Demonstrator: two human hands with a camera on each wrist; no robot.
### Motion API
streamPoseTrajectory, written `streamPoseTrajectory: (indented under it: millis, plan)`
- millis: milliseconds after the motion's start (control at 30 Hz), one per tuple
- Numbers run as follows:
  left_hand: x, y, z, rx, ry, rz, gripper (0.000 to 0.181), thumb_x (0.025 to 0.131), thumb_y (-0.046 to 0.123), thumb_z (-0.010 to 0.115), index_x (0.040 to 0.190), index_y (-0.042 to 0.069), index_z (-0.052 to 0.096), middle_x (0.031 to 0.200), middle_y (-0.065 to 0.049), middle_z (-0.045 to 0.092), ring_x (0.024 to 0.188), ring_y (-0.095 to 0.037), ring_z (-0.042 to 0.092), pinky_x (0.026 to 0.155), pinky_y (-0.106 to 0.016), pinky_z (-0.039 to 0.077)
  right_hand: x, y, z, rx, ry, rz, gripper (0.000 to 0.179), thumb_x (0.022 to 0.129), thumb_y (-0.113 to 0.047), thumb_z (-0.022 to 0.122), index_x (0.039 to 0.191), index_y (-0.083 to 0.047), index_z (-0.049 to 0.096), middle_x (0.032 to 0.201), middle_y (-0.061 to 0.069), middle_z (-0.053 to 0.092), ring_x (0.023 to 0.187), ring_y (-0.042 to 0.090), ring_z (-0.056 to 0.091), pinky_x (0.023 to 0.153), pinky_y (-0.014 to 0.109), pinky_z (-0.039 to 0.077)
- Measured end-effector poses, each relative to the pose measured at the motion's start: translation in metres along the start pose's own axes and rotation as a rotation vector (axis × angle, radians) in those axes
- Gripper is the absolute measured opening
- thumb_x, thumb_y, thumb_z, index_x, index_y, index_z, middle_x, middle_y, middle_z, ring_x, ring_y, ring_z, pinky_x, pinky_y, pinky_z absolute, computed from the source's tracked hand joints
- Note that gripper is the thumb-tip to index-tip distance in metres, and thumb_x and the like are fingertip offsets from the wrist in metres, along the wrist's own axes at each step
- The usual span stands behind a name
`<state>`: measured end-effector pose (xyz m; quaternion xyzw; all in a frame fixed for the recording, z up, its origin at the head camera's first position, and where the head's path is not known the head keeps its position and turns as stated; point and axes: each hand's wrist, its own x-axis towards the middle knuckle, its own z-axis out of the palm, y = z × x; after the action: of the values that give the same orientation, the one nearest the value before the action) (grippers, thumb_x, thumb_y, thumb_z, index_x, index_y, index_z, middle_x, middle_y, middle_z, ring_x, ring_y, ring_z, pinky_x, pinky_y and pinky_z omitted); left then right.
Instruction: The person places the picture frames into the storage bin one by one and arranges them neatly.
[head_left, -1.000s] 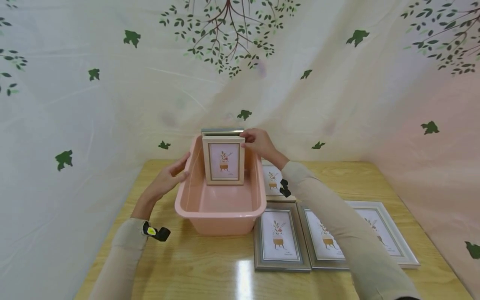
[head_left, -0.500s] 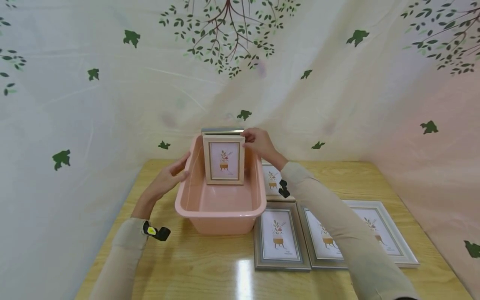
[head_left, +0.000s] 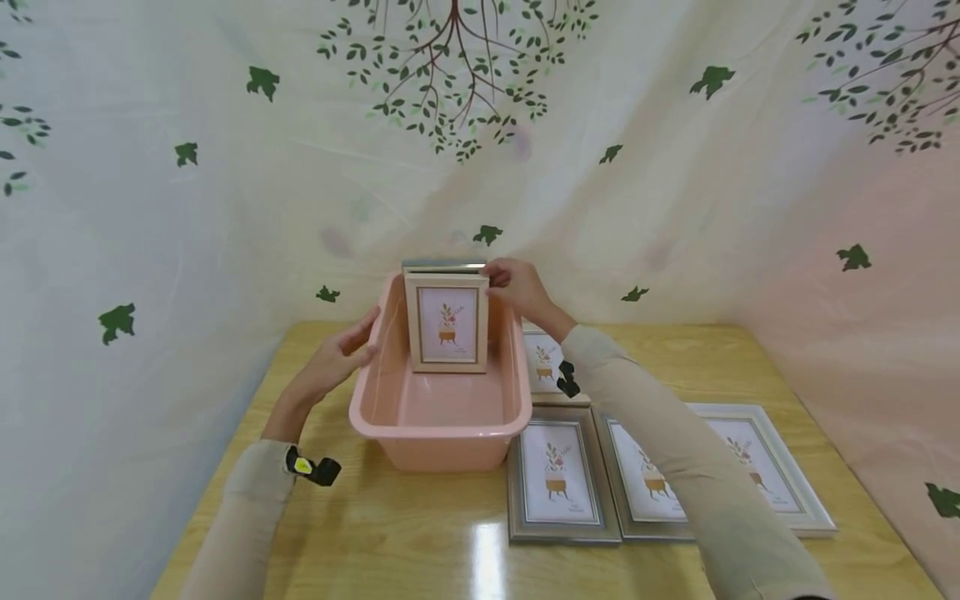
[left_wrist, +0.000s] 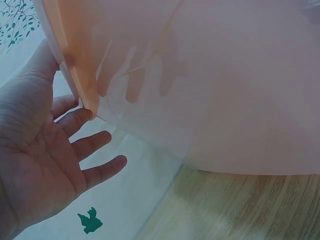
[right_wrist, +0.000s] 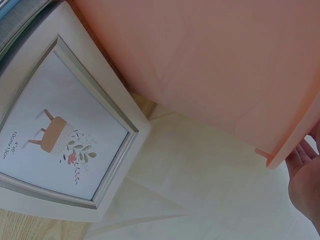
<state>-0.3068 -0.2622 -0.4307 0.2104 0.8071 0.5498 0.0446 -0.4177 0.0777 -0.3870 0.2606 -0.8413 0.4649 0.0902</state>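
Note:
A pink plastic tub [head_left: 442,432] stands on the wooden table. My left hand [head_left: 330,367] holds its left rim, thumb over the edge and fingers below; the left wrist view shows the lower fingers [left_wrist: 102,171] spread off the wall. Inside the tub, toward the far end, a cream picture frame [head_left: 447,333] with a plant print stands upright. At its upper right corner my right hand [head_left: 522,287] pinches it. Directly behind rises the silver top edge of another frame [head_left: 442,266], mostly hidden. In the right wrist view that hand [right_wrist: 306,185] is partly behind the tub's rim.
Right of the tub, several picture frames lie face up: a cream one [head_left: 542,360], two grey-brown ones [head_left: 558,479] [head_left: 637,475] and a white-silver one [head_left: 761,462]. My right forearm [head_left: 675,433] crosses above them. A printed cloth backdrop [head_left: 480,192] hangs behind the table [head_left: 375,533].

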Motion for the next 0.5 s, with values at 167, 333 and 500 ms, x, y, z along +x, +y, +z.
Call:
streamPoseTrajectory:
  millis: [167,333,500]
  plan:
    - [-0.004,-0.001,0.004,0.000,0.006,-0.009,0.068,0.105,0.019,0.056,0.163,0.015,0.018,0.166,-0.012,0.018,0.150,-0.037,0.022,0.113,-0.057,0.031,-0.003,0.002,0.001,0.002,-0.004,-0.012,0.029,0.088,0.010,0.071,0.117,0.010,0.068,0.112,0.024,0.068,0.096,0.035,0.067,0.090,0.040,0.056]
    - [-0.005,0.000,0.005,0.007,0.008,-0.017,0.069,0.105,0.022,0.056,0.163,0.018,0.019,0.166,-0.012,0.019,0.150,-0.037,0.021,0.112,-0.058,0.032,-0.003,-0.002,-0.001,-0.022,-0.007,0.003,0.029,0.090,0.007,0.070,0.119,0.007,0.068,0.112,0.022,0.068,0.098,0.032,0.067,0.090,0.038,0.056]
    - [-0.006,0.002,0.004,0.010,0.012,-0.017,0.069,0.105,0.021,0.056,0.163,0.018,0.018,0.166,-0.014,0.019,0.150,-0.038,0.021,0.111,-0.058,0.032,-0.006,-0.008,-0.011,-0.031,0.006,0.001,0.028,0.092,0.004,0.069,0.120,0.008,0.067,0.111,0.021,0.067,0.101,0.032,0.067,0.092,0.039,0.055]
